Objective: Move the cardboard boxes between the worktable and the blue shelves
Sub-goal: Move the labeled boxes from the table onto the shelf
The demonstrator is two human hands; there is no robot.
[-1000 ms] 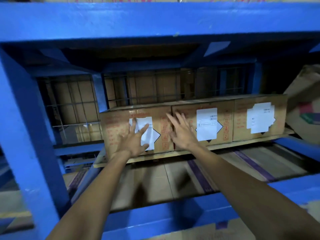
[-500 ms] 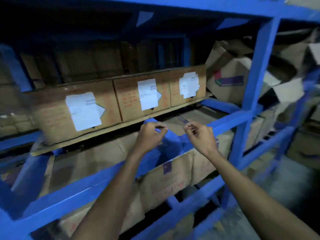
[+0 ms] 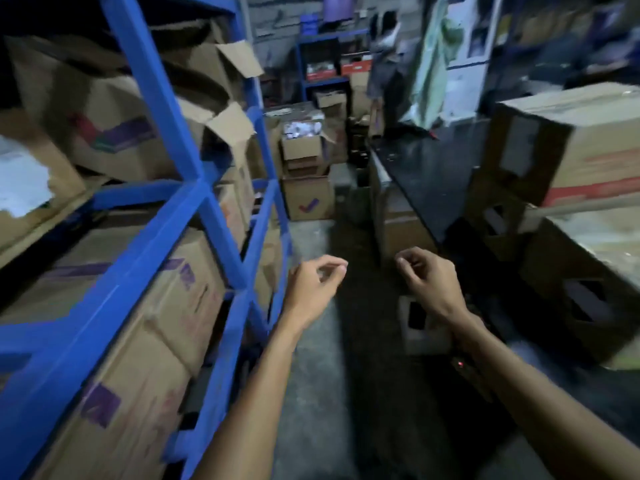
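1. A dim, cluttered storeroom with a grey concrete floor (image 3: pixel 311 403) formed a narrow aisle; the whole view was blurred.
2. Tall blue metal shelves (image 3: pixel 207 209) ran along the left side, their tiers packed with brown cardboard boxes (image 3: pixel 145 368), some marked with purple tape and several with open flaps.
3. One upper-tier box at the far left edge carried a white paper label (image 3: pixel 20 181).
4. A dark-topped worktop (image 3: pixel 426 174) stood to the right of the aisle, stretching away from the camera.
5. A large brown cardboard carton with red print (image 3: pixel 581 147) sat high on the right, resting on other stacked boxes with dark hand-holes (image 3: pixel 585 306).
6. At the far end of the aisle stood a stack of small open cardboard boxes (image 3: pixel 306 168), the lowest bearing a purple tick mark.
7. Behind that stack, a smaller blue rack (image 3: pixel 329 60) held red-and-white packages.
8. The left hand (image 3: pixel 311 289) hovered over the aisle floor just beside the shelf frame, its grip loosely curled with thumb and fingertips nearly meeting, pinching nothing.
9. The right hand (image 3: pixel 429 282) hung near it, apart from the left, likewise loosely curled and empty.
10. Neither hand touched any box; the cardboard boxes lay on the shelves and around the worktop.
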